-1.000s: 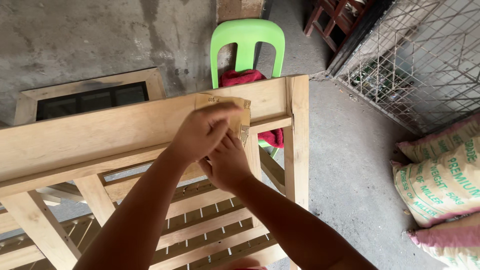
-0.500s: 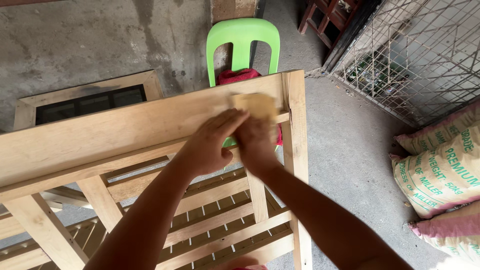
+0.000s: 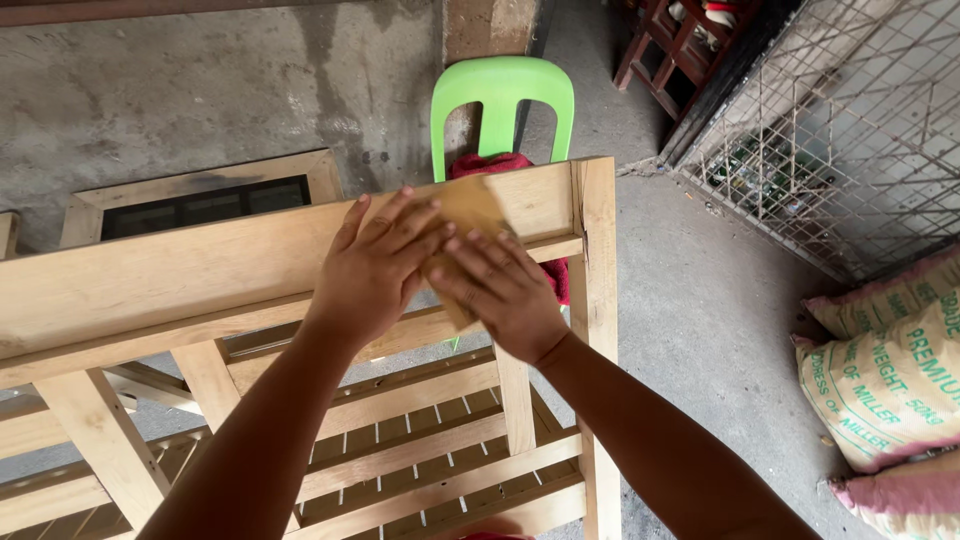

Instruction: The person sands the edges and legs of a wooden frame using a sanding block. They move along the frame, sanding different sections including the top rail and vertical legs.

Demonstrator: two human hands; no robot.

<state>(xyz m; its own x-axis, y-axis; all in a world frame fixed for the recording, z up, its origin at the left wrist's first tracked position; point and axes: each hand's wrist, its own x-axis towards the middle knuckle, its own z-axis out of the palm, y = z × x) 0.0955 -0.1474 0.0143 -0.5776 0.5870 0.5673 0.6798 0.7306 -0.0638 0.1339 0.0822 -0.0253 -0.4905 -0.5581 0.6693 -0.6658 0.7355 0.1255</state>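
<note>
A bare wooden frame (image 3: 180, 270) with slats below fills the lower left. Both hands press a tan sheet of sandpaper (image 3: 470, 205) flat against its top rail near the right corner post (image 3: 598, 300). My left hand (image 3: 375, 265) lies on the left part of the sheet with fingers spread. My right hand (image 3: 500, 295) covers the sheet's lower right part, fingers pointing up and left. Most of the sandpaper is hidden under the two hands.
A green plastic chair (image 3: 500, 100) with a red cloth (image 3: 500, 165) on it stands behind the frame. A wooden window frame (image 3: 200, 195) lies on the concrete floor. Wire mesh (image 3: 840, 130) and printed sacks (image 3: 890, 370) are at right.
The hands have slid the sandpaper along the top rail, first toward the right corner, now back down and left. The camera view shifted slightly.
</note>
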